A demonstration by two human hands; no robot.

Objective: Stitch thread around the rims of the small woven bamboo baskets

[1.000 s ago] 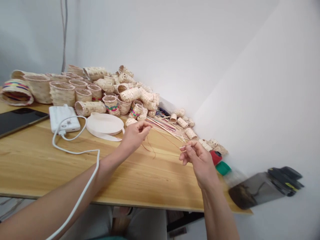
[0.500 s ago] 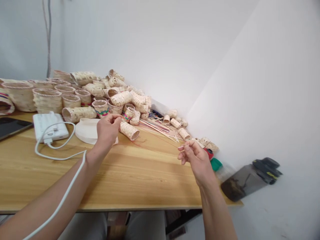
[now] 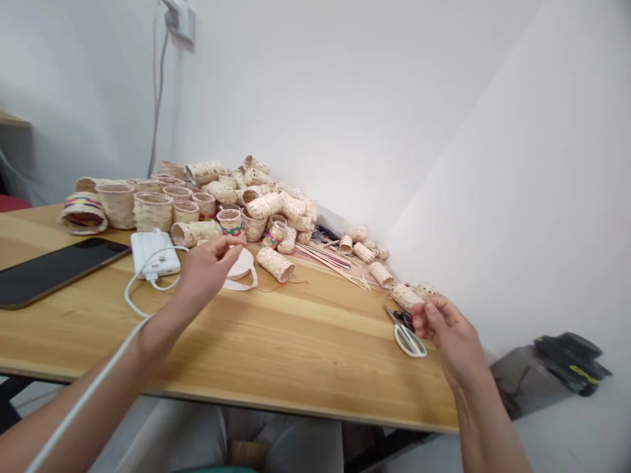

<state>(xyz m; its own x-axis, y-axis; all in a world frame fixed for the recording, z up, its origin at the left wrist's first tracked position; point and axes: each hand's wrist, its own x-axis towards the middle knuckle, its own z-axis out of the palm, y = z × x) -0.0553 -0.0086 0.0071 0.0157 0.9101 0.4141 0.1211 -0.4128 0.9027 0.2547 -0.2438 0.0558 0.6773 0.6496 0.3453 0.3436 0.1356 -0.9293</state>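
Note:
My left hand (image 3: 210, 266) hovers over the table with thumb and fingertips pinched together; what is between them is too fine to make out. At the right, my right hand (image 3: 451, 328) pinches a fine thread that barely shows against the background. Beyond the left fingertips, a small woven bamboo cylinder (image 3: 275, 264) lies on its side, with loose reddish thread (image 3: 296, 282) by its mouth. A roll of white tape (image 3: 240, 264) is partly hidden behind my left hand. White-handled scissors (image 3: 410, 341) lie just left of my right hand.
A heap of woven baskets (image 3: 152, 210) fills the back of the wooden table (image 3: 296, 348). Thin strips (image 3: 330, 259) lie beside it. A phone (image 3: 64, 266) and a white power bank (image 3: 155, 253) with its cable are at left; a dark bottle (image 3: 547, 368) stands at right.
My right hand has moved right and outward, widening the gap between my hands. The view has turned left, and the scissors now show. Both hands stay pinched.

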